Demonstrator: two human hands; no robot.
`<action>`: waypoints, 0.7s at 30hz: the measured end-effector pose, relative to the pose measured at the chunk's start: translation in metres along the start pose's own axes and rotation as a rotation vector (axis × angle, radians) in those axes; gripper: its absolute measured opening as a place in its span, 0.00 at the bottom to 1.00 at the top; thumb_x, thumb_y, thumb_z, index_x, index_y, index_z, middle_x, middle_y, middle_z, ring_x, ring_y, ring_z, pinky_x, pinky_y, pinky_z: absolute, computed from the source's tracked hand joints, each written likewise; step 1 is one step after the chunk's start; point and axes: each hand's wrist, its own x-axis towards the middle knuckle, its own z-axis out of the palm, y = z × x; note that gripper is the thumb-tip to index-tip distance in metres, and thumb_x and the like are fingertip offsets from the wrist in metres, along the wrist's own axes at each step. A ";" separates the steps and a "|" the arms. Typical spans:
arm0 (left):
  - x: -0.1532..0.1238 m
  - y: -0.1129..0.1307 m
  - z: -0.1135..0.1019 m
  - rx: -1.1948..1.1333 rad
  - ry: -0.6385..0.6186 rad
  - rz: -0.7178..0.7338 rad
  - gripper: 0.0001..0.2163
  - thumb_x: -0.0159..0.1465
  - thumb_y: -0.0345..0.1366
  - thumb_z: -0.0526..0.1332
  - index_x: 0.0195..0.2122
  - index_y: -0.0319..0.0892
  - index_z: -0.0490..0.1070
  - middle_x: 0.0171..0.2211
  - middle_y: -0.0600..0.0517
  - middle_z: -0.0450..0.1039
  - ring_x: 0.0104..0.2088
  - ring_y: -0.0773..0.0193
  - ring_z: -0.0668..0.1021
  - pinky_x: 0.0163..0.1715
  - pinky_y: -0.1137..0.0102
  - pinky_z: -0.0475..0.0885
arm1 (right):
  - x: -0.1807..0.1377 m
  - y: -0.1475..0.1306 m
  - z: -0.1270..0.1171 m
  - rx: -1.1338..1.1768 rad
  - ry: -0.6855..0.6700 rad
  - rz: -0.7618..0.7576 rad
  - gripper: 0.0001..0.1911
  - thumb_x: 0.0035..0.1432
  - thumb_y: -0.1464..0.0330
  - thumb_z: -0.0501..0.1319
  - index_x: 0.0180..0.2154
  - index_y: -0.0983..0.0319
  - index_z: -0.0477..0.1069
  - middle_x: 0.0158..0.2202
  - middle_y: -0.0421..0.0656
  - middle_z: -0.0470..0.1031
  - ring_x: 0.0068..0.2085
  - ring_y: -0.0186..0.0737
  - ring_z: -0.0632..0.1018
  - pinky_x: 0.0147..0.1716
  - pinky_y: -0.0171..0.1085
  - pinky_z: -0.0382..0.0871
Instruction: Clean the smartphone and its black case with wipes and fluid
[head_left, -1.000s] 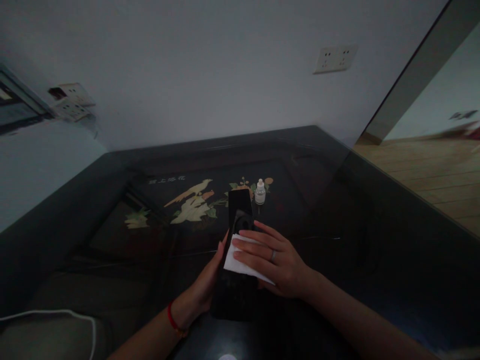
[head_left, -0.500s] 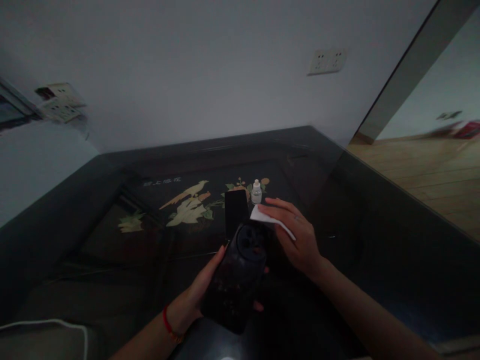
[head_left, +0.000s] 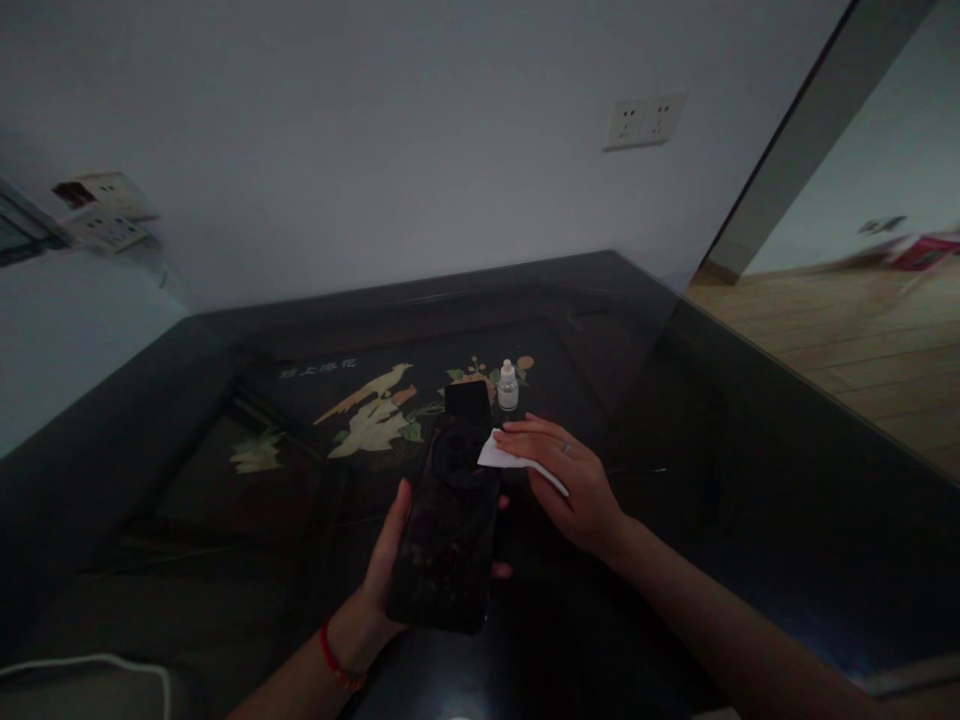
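My left hand (head_left: 386, 560), with a red bracelet at the wrist, is wrapped round a dark smartphone (head_left: 448, 545). The phone's back, with a large round camera ring, faces up toward me. Pinched in my right hand (head_left: 566, 480) is a white wipe (head_left: 517, 461), its tip beside the camera ring; I cannot tell whether it touches. Behind the held phone, a flat black rectangular object (head_left: 468, 399) lies on the table, partly covered from view. Just right of that stands a small clear dropper bottle (head_left: 508, 388) with a white cap.
The dark glossy table (head_left: 315, 315) has a bird and flower picture (head_left: 375, 420) on its top. Behind it rises a wall with a double socket (head_left: 643, 121). A white cable (head_left: 97, 660) runs at the lower left. Wooden floor (head_left: 810, 330) shows at right.
The phone in my left hand has moved a little left and stands more upright in view. My right hand with the wipe has shifted left and slightly down toward the camera ring.
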 end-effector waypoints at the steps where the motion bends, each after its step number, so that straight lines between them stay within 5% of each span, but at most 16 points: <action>1: -0.001 0.001 -0.001 -0.007 0.009 0.015 0.26 0.65 0.52 0.48 0.57 0.41 0.67 0.55 0.46 0.70 0.47 0.49 0.78 0.49 0.56 0.69 | -0.001 -0.002 0.002 0.002 -0.007 -0.016 0.19 0.59 0.77 0.50 0.50 0.62 0.67 0.48 0.47 0.76 0.53 0.41 0.73 0.56 0.51 0.65; 8: -0.001 -0.001 -0.014 -0.082 0.117 0.151 0.26 0.69 0.47 0.43 0.49 0.34 0.73 0.46 0.43 0.77 0.46 0.57 0.79 0.51 0.61 0.69 | -0.004 -0.014 0.011 0.017 -0.068 -0.216 0.14 0.61 0.71 0.52 0.48 0.64 0.68 0.46 0.48 0.77 0.51 0.41 0.75 0.55 0.49 0.66; 14: 0.000 -0.002 -0.015 -0.070 0.083 0.145 0.28 0.67 0.52 0.42 0.58 0.38 0.65 0.56 0.39 0.68 0.56 0.52 0.71 0.52 0.49 0.67 | -0.003 -0.004 0.005 -0.070 0.040 0.016 0.21 0.61 0.77 0.48 0.55 0.63 0.64 0.53 0.49 0.72 0.58 0.40 0.69 0.55 0.48 0.67; 21: -0.001 -0.001 -0.017 -0.126 0.245 0.150 0.23 0.67 0.47 0.49 0.43 0.35 0.77 0.39 0.44 0.80 0.37 0.58 0.81 0.49 0.61 0.70 | -0.008 -0.016 0.016 -0.078 -0.171 -0.348 0.18 0.64 0.68 0.50 0.52 0.68 0.66 0.52 0.50 0.74 0.58 0.43 0.69 0.58 0.48 0.64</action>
